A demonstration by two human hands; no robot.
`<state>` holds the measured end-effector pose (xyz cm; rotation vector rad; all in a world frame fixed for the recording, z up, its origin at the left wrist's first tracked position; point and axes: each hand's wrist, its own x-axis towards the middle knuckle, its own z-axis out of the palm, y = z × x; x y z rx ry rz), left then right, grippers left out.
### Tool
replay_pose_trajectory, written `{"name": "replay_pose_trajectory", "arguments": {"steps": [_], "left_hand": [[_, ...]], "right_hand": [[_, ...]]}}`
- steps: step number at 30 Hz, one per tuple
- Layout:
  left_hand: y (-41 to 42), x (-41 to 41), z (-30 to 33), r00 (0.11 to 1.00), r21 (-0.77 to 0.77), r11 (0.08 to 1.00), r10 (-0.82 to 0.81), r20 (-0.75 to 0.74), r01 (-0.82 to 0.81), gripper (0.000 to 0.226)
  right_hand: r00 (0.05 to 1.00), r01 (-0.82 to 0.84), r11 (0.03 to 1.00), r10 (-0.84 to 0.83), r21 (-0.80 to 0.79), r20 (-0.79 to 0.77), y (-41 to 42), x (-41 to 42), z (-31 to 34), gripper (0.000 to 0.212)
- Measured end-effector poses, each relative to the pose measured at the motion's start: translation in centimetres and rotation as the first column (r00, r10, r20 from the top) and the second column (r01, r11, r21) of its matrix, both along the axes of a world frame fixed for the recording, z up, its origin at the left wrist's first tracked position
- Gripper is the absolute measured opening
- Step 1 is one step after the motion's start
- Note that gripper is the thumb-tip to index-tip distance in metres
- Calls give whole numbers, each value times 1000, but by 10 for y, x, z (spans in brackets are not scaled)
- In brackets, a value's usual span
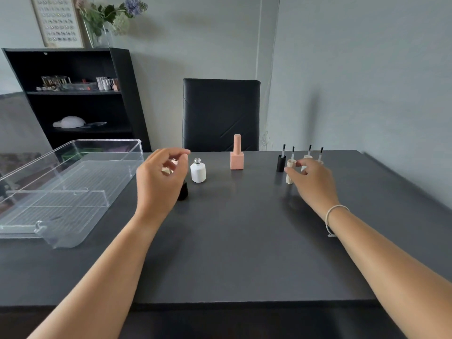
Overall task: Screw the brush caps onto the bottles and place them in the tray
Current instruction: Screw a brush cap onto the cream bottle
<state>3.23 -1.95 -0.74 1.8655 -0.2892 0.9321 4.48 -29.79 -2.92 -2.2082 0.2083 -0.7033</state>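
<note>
While my right hand [311, 182] pinches the upright beige brush cap [290, 172], bristles up, right of the capped pink bottle [236, 154], my left grip [161, 178] hovers empty, fingers curled, left of it.

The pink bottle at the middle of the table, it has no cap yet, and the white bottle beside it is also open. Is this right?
Not quite. The head view shows the pink bottle already wearing its tall pink cap. Only the white bottle is open, its bare threaded neck showing.
</note>
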Motion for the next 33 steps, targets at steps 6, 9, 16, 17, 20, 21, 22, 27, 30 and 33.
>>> {"name": "replay_pose_trajectory", "arguments": {"steps": [6,9,16,17,20,21,22,27,30,33], "left_hand": [[21,14,-2,983,-40,989,134,-124,-140,18],[30,20,-7,956,-19,979,194,-222,-203,27],[38,28,-20,900,35,980,192,-392,-194,42],[39,30,-22,893,29,983,179,-413,-184,44],[40,34,-25,876,42,988,154,-458,-152,46],[41,36,-26,875,56,988,156,-459,-147,46],[41,37,-27,875,65,987,159,-458,-146,46],[44,42,-29,869,54,987,159,-469,-151,42],[44,44,-29,862,35,985,164,-480,-168,41],[44,45,-29,861,15,984,161,-483,-176,37]], "right_hand": [[999,-54,998,54,20,8,6,-2,-1,15],[993,-113,993,112,25,38,14,-4,-2,15],[971,-225,974,225,-2,77,29,-12,-4,11],[970,-230,973,230,-10,78,30,-13,-4,11],[969,-236,972,237,-21,75,31,-14,-4,11],[968,-237,971,239,-25,73,31,-14,-4,11],[968,-239,971,240,-30,71,31,-14,-5,11],[967,-242,969,244,-42,68,31,-12,-6,10],[964,-254,966,257,-49,64,31,-12,-6,10],[963,-258,964,262,-60,64,32,-13,-6,10]]}}
